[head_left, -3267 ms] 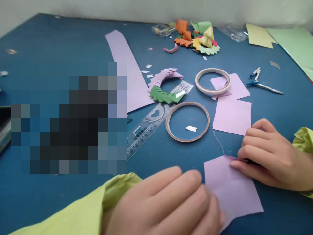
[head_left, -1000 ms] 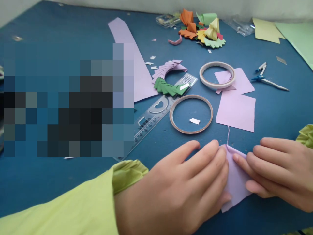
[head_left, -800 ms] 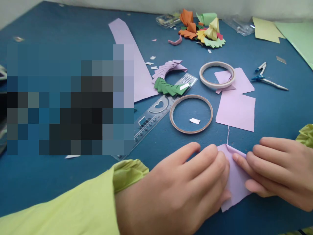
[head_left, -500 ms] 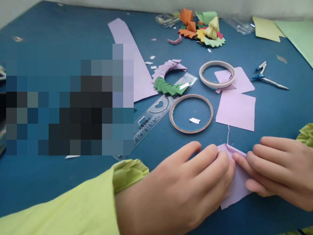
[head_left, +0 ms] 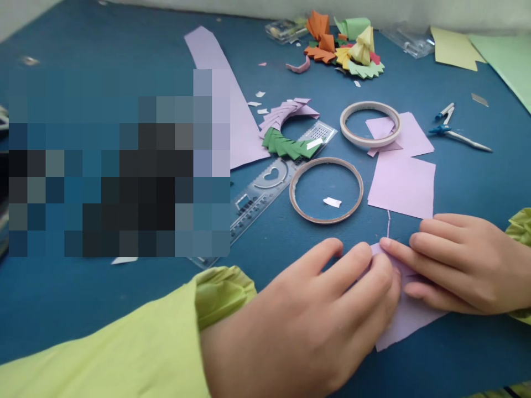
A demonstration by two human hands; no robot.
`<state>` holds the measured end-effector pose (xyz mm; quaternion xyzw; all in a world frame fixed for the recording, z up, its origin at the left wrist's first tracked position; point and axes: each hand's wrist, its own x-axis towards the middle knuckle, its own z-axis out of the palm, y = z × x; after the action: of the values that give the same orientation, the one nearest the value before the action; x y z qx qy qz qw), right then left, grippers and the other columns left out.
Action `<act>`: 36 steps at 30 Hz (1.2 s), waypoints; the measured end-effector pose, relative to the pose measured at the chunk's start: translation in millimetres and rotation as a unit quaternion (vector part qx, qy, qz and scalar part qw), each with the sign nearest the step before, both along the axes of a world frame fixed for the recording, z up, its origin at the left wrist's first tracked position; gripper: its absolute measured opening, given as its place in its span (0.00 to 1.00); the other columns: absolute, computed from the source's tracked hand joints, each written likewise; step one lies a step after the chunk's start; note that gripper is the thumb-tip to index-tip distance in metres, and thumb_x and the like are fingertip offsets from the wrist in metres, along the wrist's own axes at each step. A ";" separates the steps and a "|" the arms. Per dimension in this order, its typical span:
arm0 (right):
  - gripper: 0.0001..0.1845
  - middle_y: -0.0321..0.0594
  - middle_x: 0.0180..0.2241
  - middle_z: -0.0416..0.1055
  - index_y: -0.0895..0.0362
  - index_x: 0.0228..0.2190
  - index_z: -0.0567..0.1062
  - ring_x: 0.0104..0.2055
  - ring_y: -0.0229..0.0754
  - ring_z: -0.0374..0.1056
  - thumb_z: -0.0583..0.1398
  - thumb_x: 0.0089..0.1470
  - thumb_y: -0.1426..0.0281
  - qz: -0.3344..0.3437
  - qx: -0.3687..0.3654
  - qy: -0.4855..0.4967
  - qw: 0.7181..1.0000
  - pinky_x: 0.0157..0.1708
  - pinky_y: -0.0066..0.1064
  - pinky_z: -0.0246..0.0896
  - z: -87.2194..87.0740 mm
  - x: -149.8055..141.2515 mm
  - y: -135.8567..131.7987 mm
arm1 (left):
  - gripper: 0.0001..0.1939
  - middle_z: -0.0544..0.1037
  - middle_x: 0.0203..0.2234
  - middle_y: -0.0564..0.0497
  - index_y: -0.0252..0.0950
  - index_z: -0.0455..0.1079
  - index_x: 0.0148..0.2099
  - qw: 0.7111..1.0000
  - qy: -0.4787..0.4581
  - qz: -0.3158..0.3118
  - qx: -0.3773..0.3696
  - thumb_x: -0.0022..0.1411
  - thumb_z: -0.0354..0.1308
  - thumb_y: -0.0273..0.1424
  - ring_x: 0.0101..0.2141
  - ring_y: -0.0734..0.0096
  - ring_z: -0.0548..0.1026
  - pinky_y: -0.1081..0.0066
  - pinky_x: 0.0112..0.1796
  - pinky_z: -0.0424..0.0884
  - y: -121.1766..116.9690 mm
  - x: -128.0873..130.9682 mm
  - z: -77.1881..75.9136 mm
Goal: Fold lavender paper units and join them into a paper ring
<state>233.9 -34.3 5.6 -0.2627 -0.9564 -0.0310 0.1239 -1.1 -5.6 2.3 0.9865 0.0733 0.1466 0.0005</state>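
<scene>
A sheet of light purple paper lies at the front right under both of my hands. My left hand is closed on its left part, fingers bent and pressed together, covering much of the sheet. Across the paper's upper part reaches my right hand, its index finger stretched out with the tip at the top corner. The right thumb rests lower on the sheet, apart from that finger. A thin purple strip lies just above the corner. Beyond it sit square purple papers.
Two rolls of tape lie in mid-table. A clear ruler sits under a purple-and-green folded paper ring. A blue-and-white compass lies at right. Folded paper pieces stand at the back. A blurred patch covers the left.
My right hand has moved up and slightly left along the paper, its index finger now at the top corner. The raised fold seen there earlier looks flatter. My left hand has barely moved.
</scene>
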 end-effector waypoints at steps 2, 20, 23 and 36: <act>0.16 0.41 0.27 0.66 0.70 0.44 0.70 0.29 0.41 0.59 0.52 0.63 0.69 0.012 -0.002 0.004 1.000 0.25 0.36 0.58 -0.3 2.8 -3.5 | 0.15 0.75 0.45 0.47 0.32 0.70 0.52 1.000 -0.004 0.005 0.001 0.69 0.45 0.25 0.43 0.60 0.70 0.60 0.40 0.65 0.0 0.2 1.4; 0.20 0.35 0.20 0.55 0.55 0.19 0.64 0.24 0.41 0.50 0.53 0.62 0.64 0.003 -0.004 0.071 0.997 0.23 0.38 0.44 -6.8 6.1 -17.5 | 0.13 0.68 0.23 0.50 0.35 0.64 0.27 0.968 -0.065 0.204 -0.127 0.66 0.48 0.28 0.27 0.64 0.66 0.62 0.31 0.65 2.8 3.3 3.4; 0.18 0.35 0.20 0.55 0.55 0.20 0.64 0.24 0.40 0.51 0.54 0.62 0.66 0.014 0.004 0.064 0.998 0.24 0.37 0.46 -6.4 6.6 -17.4 | 0.11 0.67 0.24 0.51 0.35 0.64 0.30 0.960 -0.057 0.209 -0.177 0.66 0.48 0.26 0.29 0.65 0.66 0.64 0.35 0.65 2.1 5.4 4.4; 0.07 0.42 0.26 0.70 0.65 0.37 0.71 0.26 0.40 0.62 0.59 0.59 0.72 0.019 0.001 0.054 0.998 0.24 0.35 0.57 0.7 2.1 -3.4 | 0.19 0.61 0.14 0.56 0.38 0.58 0.22 0.967 -0.027 0.233 -0.095 0.68 0.44 0.32 0.15 0.73 0.60 0.69 0.19 0.53 -0.8 0.3 2.7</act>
<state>236.0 -37.6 6.3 -0.2453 -0.9532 -0.0154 0.1761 -0.8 -6.4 5.1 0.9334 0.3145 0.1613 0.0624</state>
